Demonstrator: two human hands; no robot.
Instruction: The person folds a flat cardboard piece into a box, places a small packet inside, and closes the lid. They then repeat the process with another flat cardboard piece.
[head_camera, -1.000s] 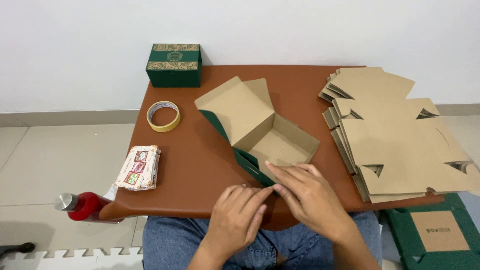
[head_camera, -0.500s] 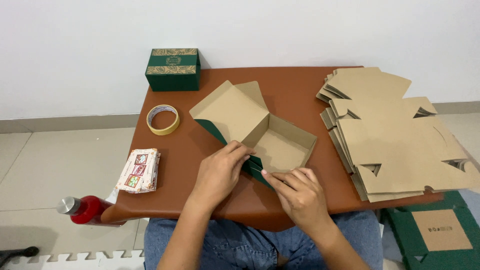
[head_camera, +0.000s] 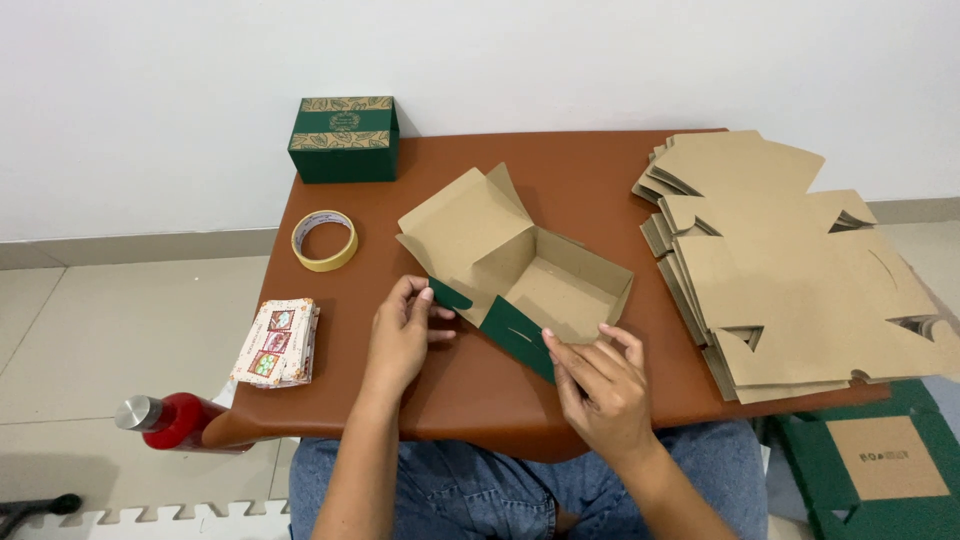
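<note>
From the head camera, a half-folded cardboard box, brown inside and dark green outside, sits near the middle of the brown table, its lid flap raised toward ten o'clock and its tray open toward three o'clock. The left hand lies at about eight o'clock from the box, thumb and forefinger pinched narrowly on a small green side tab at the box's near left corner. The right hand rests at about five o'clock from the box, fingers spread and laid flat against the green front wall, pressing rather than gripping; nothing is enclosed in it. At three o'clock from the box, just beside it, a stack of flat unfolded box blanks fans over the table's right edge. At ten o'clock, well apart, a ring of tape lies flat, and beyond it at eleven o'clock a finished green box stands against the wall. At nine o'clock a small pile of printed cards overhangs the table's left edge, with a red bottle lying on the floor below it at eight o'clock.
</note>
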